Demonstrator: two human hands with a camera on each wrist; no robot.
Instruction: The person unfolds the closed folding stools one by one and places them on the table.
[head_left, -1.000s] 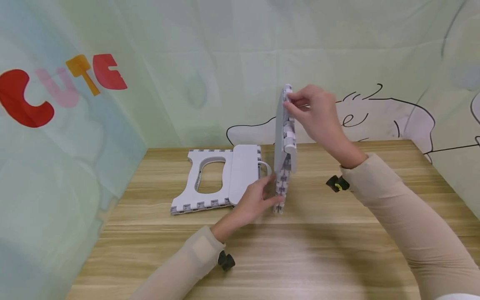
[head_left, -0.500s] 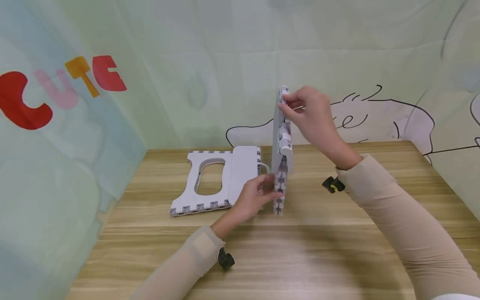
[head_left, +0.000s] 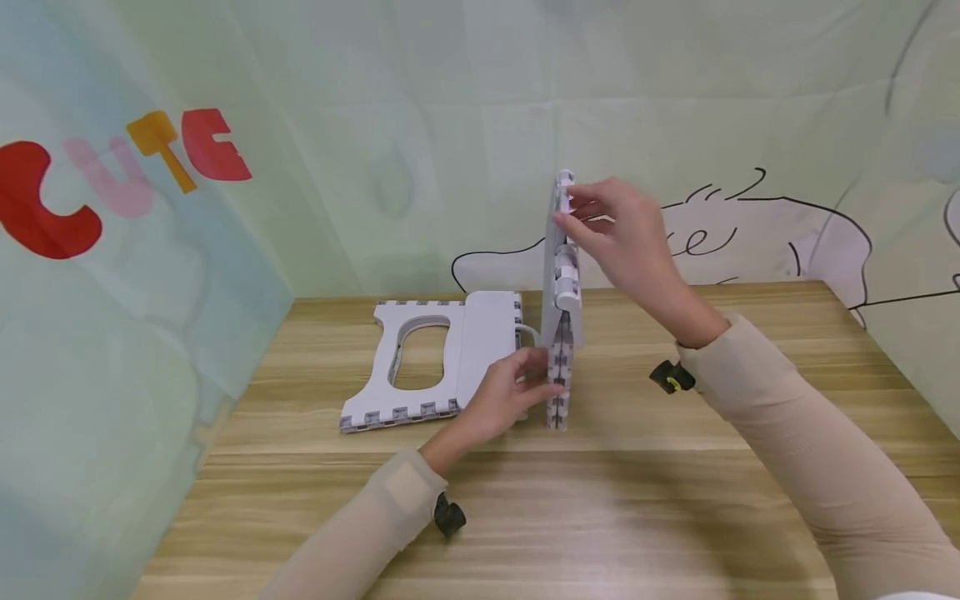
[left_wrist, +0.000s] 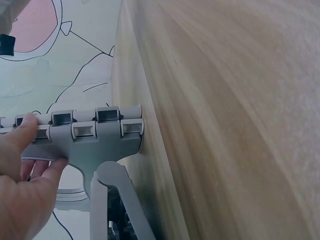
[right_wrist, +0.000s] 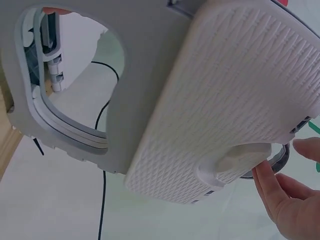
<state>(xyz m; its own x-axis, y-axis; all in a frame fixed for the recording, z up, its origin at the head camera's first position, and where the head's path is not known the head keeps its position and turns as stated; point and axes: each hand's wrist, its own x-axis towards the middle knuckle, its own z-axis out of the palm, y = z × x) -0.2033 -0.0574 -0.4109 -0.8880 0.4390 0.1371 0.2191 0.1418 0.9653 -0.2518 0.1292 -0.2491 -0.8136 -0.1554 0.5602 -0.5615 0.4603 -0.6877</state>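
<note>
A white and grey folding stool [head_left: 566,292], folded flat, stands on edge, its leg end low by the table. My left hand [head_left: 498,396] holds the lower leg panels, thumb on the near edge and fingers behind, as the left wrist view shows on the hinged edge [left_wrist: 85,127]. My right hand [head_left: 626,237] pinches the top edge. In the right wrist view, the textured seat [right_wrist: 225,100] faces the camera, and that hand's fingers [right_wrist: 267,185] touch it beside the handle recess. A second folded stool [head_left: 480,350] lies flat on the left, partly behind my left hand.
Both stools are on a wood-grain table [head_left: 540,517]. The flat stool's strap handle [head_left: 528,333] reaches toward the upright stool. A printed cloth backdrop [head_left: 420,125] with coloured letters and line drawings rises behind and at the left.
The upright stool has shifted slightly left, and both hands have moved with it, keeping the same hold. The flat stool stays in place.
</note>
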